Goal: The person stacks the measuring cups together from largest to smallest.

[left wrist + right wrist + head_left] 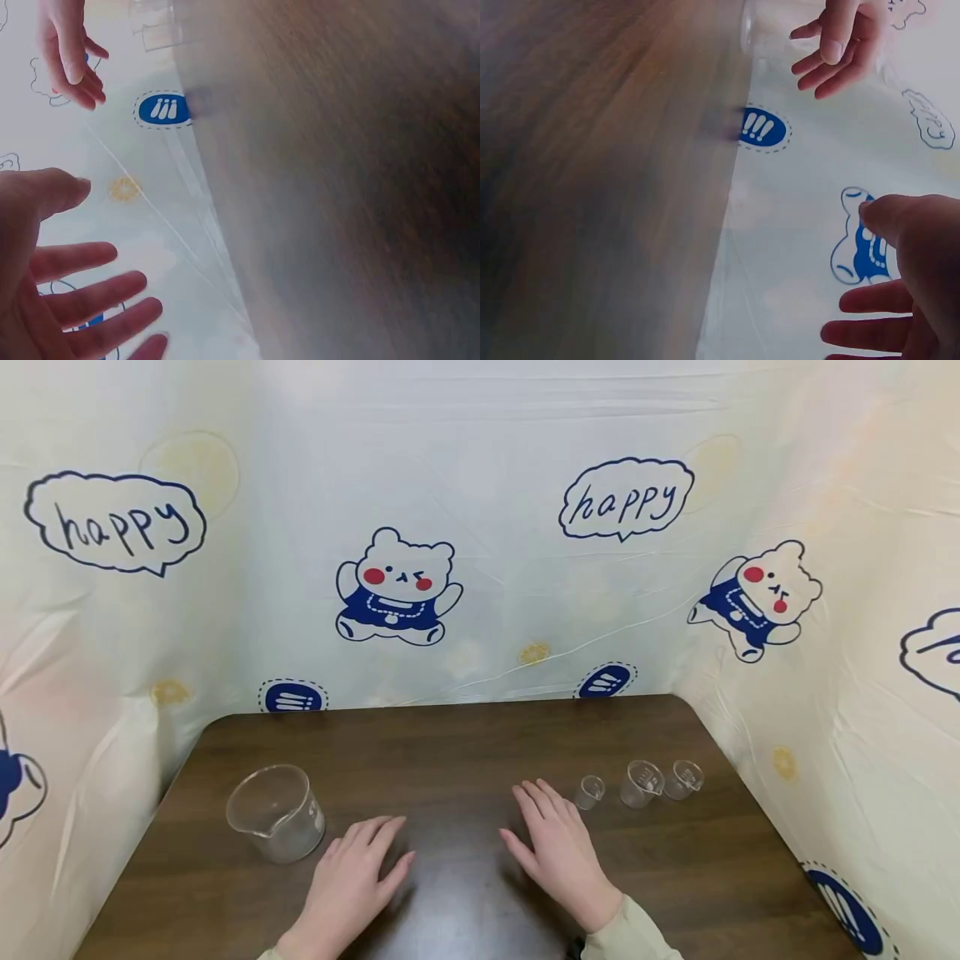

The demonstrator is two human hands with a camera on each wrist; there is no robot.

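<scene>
Fingers spread and relaxed, my left hand (356, 878) hovers over the table just right of a large clear beaker (277, 814) with a pouring lip and white marks. My right hand (557, 852) is stretched forward over the table, its fingertips pointing away from me, with nothing in it. Right beyond it stands the smallest clear beaker (589, 792). Two more small beakers stand farther right: a bigger one (641, 784) with printed marks, and another (683, 780) beside it. In the left wrist view, the left hand (67, 285) shows a bare palm side with fingers apart.
The dark wooden table (450, 752) has rounded far corners. A pale curtain (495, 577) printed with bears and "happy" bubbles closes in the back and both sides, hanging right at the table's far edge.
</scene>
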